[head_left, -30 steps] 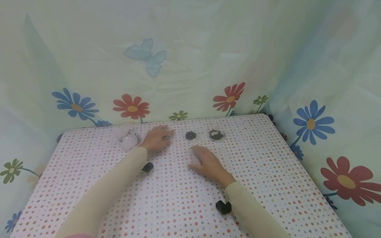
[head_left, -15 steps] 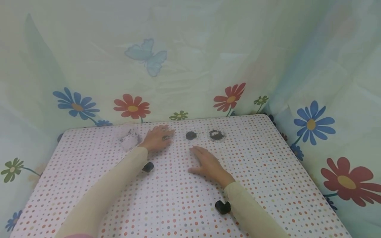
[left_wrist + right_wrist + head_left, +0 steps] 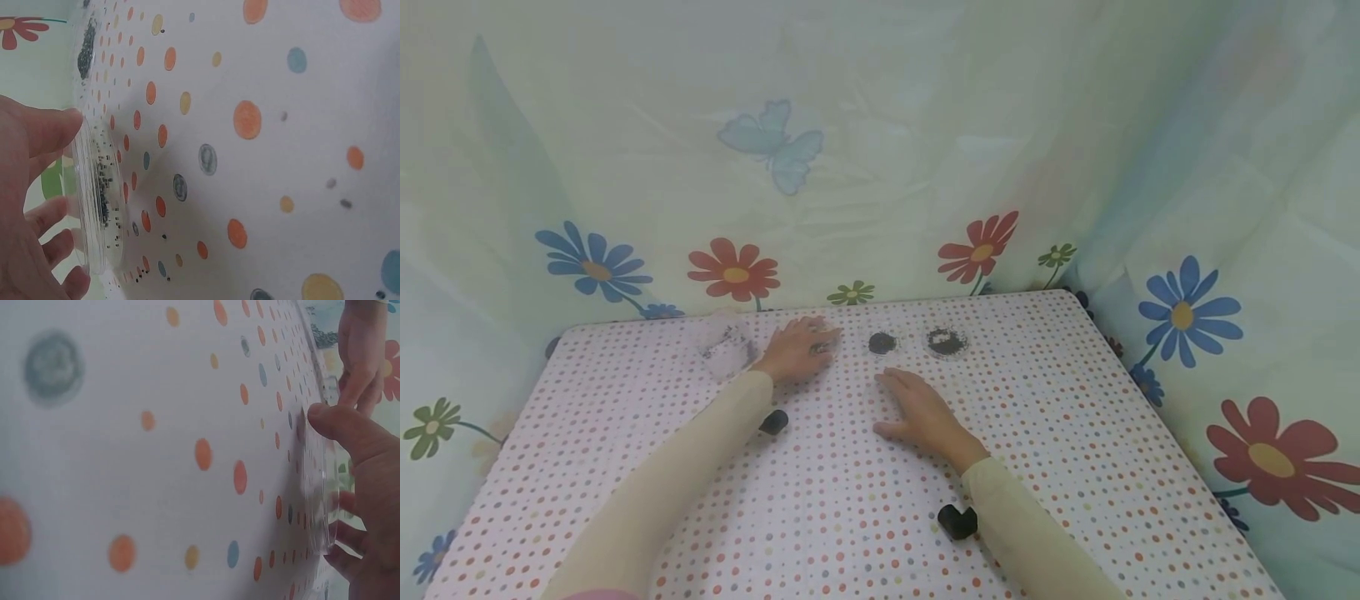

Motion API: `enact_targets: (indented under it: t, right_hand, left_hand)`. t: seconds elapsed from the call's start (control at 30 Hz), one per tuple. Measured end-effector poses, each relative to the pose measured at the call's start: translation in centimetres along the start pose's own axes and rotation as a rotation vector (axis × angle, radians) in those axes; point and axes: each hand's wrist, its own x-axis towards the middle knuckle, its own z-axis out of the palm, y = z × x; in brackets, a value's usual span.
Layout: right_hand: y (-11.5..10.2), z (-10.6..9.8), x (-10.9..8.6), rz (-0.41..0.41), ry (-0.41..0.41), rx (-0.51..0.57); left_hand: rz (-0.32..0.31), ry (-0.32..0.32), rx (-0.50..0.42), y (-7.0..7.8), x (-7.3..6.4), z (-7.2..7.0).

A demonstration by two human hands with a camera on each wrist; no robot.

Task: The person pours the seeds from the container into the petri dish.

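In the head view my left hand [image 3: 800, 348] lies over a clear round dish near the back edge. The left wrist view shows that petri dish [image 3: 100, 206], with black granules inside. My thumb is on one side of its rim and my fingers curl around the other. Nearer the middle, my right hand [image 3: 928, 421] holds its thumb and fingers apart. Between them, in the right wrist view, stands a clear shallow dish [image 3: 320, 494] with no dark granules showing. Thumb tip and fingertips lie right at its rim.
Two dishes with black granules, a middle one [image 3: 882, 342] and a right one [image 3: 947, 340], stand at the back. Another dish with scattered granules [image 3: 726, 343] is at the left. A dotted cloth [image 3: 827, 517] covers the table, and a flowered curtain [image 3: 880, 150] hangs behind.
My right thumb and fingers have spread slightly wider apart since a second ago. The left hand and the dishes at the back stay where they were.
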Motion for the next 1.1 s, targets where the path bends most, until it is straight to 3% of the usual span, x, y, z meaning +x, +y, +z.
enact_targets:
  t: [1.1]
  right_hand:
    - [0.29, -0.71, 0.60, -0.004, 0.039, 0.025]
  left_hand:
    - [0.028, 0.004, 0.011, -0.10, 0.01, 0.01]
